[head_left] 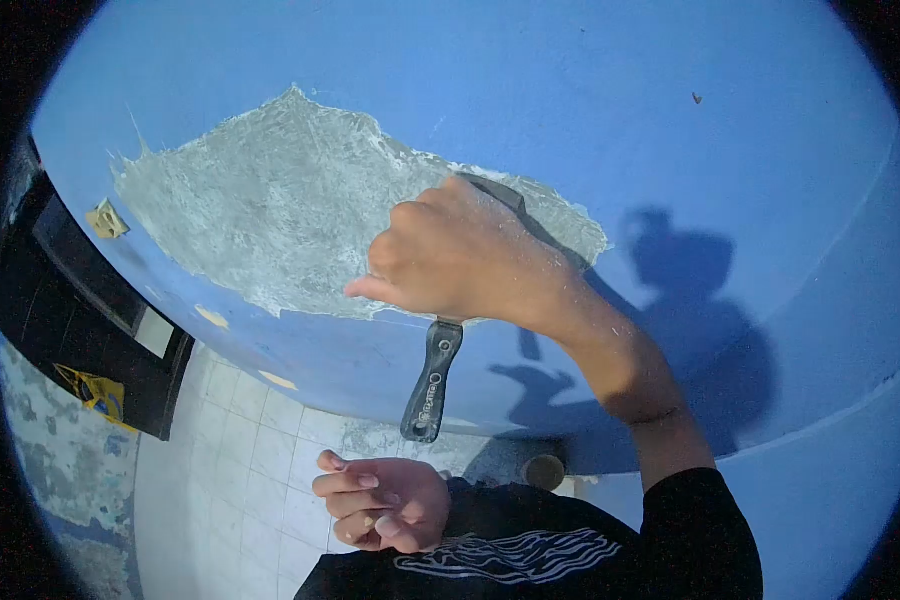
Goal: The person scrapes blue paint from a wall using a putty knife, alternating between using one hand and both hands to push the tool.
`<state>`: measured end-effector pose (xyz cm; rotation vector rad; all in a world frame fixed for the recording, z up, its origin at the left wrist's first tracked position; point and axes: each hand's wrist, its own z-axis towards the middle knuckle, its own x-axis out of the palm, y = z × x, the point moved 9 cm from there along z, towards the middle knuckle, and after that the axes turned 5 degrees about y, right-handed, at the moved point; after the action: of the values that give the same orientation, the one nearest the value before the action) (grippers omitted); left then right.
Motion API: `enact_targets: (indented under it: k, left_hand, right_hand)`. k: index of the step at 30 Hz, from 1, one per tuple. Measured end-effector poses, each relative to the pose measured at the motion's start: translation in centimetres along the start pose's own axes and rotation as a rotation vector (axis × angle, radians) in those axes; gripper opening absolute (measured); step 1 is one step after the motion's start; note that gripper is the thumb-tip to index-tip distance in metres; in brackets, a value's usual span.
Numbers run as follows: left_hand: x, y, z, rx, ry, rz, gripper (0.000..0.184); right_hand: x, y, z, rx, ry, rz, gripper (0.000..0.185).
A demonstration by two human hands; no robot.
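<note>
In front of me is a blue wall (530, 80) with a large, ragged grey patch (260, 200) where no blue paint shows. My right hand (460, 250) is closed around a putty knife (432, 385) and lies over the patch's right part. The knife's black handle hangs down below my fist, and part of a dark blade shows above my knuckles. The grip hides the middle of the tool, and whether the blade touches the wall I cannot tell. Lower down, my left hand (385, 505) is turned palm up before my black shirt, fingers loosely curled and apart, with no tool in it.
White floor tiles (240, 450) run along the wall's foot. A round container (544, 471) stands low behind my shirt. At left are a dark frame (80, 290), a yellow item (95, 395) and a beige lump (106, 220) at the wall's edge. My shadow falls on the right.
</note>
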<state>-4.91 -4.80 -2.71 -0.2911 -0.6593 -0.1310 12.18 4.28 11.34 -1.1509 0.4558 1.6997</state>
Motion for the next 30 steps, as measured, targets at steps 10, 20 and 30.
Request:
enact_targets:
  k: [10, 20, 30]
  left_hand:
    - [4.4, 1.7, -0.5, 0.176, 0.342, 0.200, 0.019]
    - [3.5, 2.3, 2.0, -0.001, 0.391, -0.023, 0.024]
    - [2.4, 3.2, 4.5, -0.225, 0.081, 0.021, 0.013]
  right_hand:
    - [0.4, -0.1, 0.5, 0.050, 0.240, 0.034, 0.038]
    - [0.7, 0.3, 0.5, 0.016, 0.136, -0.112, 0.058]
    - [0.4, -0.7, 0.9, 0.182, 0.143, 0.021, 0.060]
